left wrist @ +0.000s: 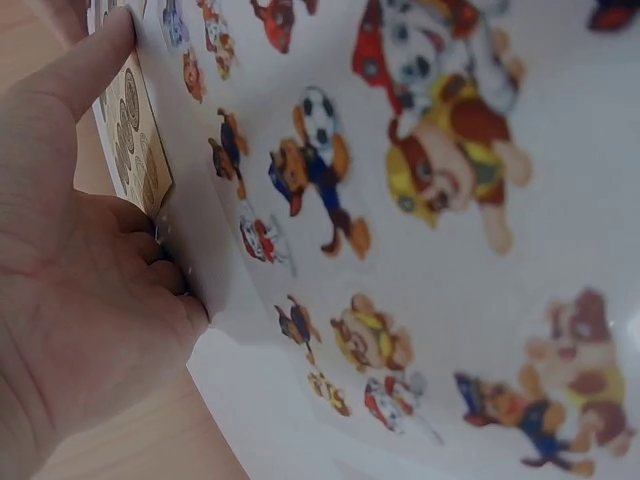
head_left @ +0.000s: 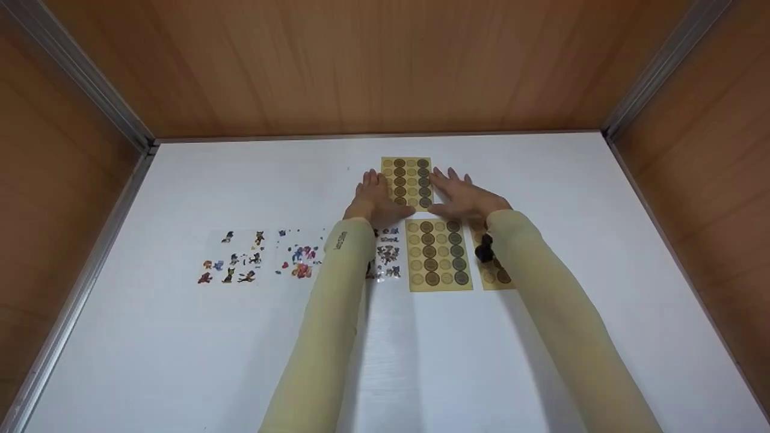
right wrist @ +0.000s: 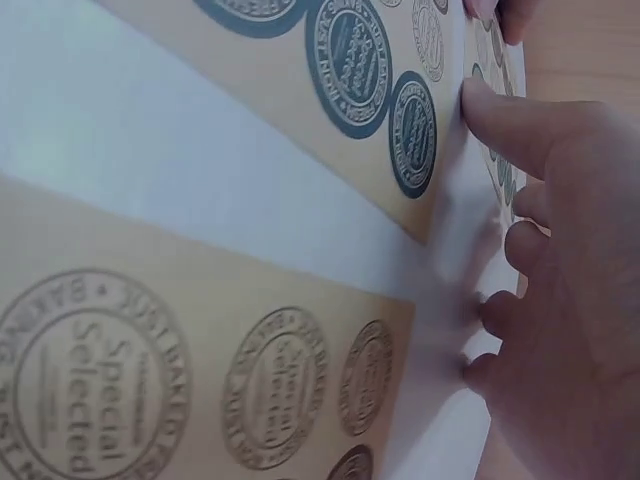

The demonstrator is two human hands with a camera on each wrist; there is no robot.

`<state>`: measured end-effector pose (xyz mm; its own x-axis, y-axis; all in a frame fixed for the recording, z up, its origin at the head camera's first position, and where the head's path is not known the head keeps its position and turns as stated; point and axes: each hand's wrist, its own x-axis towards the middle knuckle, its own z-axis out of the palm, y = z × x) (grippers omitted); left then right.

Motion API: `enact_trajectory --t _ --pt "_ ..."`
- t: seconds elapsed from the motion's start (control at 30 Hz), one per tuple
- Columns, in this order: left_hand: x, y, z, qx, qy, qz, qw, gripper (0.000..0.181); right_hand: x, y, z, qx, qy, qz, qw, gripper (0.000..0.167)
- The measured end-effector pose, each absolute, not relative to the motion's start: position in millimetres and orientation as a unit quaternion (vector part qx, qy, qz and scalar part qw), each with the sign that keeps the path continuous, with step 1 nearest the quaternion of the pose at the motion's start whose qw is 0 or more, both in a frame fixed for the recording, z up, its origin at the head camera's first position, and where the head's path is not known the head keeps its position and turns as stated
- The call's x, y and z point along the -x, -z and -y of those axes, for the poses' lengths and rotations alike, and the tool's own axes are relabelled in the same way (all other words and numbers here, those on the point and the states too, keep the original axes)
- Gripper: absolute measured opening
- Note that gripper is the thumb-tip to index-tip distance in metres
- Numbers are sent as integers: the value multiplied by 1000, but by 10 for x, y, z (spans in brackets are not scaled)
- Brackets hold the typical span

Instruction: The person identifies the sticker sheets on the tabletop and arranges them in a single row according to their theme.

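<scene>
A tan sheet of round stickers (head_left: pixel 411 183) lies at the back of the white table, between the two hands. My left hand (head_left: pixel 376 195) rests at its left edge, fingers extended and thumb along the near edge. On the sheet's right side is my right hand (head_left: pixel 464 197), fingers spread, fingertips at the edge and thumb near the lower corner. Neither hand grips anything. A second tan sheet (head_left: pixel 429 255) lies just nearer. The third tan sheet (head_left: pixel 490 278) is partly hidden under the right forearm; its "Special Selected" labels (right wrist: pixel 275 388) show in the right wrist view.
Left of the tan sheets lie clear sheets of cartoon stickers: one of dogs (left wrist: pixel 320 180) partly behind the left forearm, a colourful one (head_left: pixel 304 255), and another (head_left: pixel 240 258) farthest left. Wooden panels (head_left: pixel 373 72) enclose the table (head_left: pixel 180 361) at the back and both sides.
</scene>
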<state>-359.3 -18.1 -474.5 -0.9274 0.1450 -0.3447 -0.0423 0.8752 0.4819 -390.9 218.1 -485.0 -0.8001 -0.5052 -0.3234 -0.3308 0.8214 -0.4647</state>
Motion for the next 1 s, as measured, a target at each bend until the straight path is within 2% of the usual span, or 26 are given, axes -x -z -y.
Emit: enact_trajectory --t 0.37,1.0 --pt "3550 4725 50 -26 -233 -955 182 113 3924 4814 -2103 185 220 -922 259 93" --pt "3504 4724 24 -40 -221 -957 181 109 3857 4931 -2143 168 300 -912 224 119"
